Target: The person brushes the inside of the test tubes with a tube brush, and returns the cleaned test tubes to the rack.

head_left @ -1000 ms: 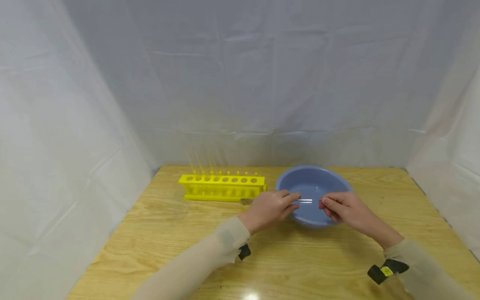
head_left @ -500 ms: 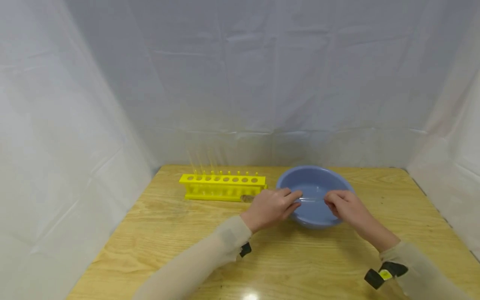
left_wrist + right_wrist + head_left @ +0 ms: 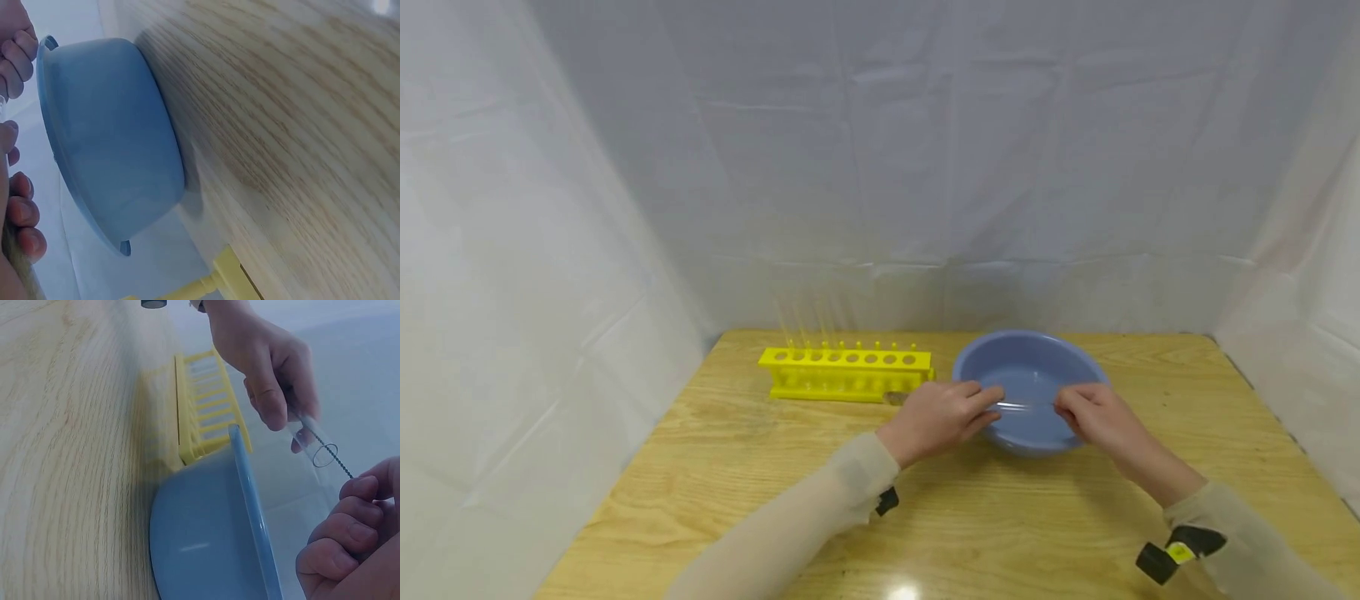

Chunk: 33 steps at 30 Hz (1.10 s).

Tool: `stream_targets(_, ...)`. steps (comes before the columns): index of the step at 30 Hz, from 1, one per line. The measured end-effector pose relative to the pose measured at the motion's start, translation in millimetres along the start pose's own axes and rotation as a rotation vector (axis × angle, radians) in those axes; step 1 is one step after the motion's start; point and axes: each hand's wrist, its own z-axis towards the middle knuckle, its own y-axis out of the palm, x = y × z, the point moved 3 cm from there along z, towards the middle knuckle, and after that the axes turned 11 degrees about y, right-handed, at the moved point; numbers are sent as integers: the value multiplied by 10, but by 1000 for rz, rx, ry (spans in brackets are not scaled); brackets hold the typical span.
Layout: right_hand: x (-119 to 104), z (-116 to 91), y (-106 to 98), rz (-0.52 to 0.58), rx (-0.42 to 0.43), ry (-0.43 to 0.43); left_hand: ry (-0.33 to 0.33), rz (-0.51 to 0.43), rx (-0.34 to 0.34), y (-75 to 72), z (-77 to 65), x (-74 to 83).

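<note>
My left hand [image 3: 936, 418] grips a clear glass test tube [image 3: 1013, 407] over the blue basin [image 3: 1030, 437], its mouth pointing right. A twisted-wire test tube brush [image 3: 340, 464] runs into that mouth, as the right wrist view shows. Its brownish bristles [image 3: 895, 398] show on the far side of my left hand, by the yellow test tube rack [image 3: 842, 360]. My right hand [image 3: 1101, 421] pinches the wire handle with fingers curled, a short way off the tube's rim. The left palm hides the middle of the tube.
Behind and left of my left hand stands the rack, with several clear glass tubes [image 3: 805, 321] upright at its left end. The basin sits at the right on the wooden table [image 3: 715, 483]. White sheeting [image 3: 895, 167] encloses the back and sides.
My right hand has shifted slightly right, away from my left, and its fingers have turned more palm-down. The brush wire moved with it. My left hand stays nearly still.
</note>
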Motion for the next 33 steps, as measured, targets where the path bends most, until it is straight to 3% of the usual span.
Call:
stream_targets(23, 55, -85, -156, -57, 34, -4, 21, -13, 28, -17, 91, 60)
stream_targets(33, 60, -109, -199, -43, 31, -26, -2, -80, 26, 4, 110, 56)
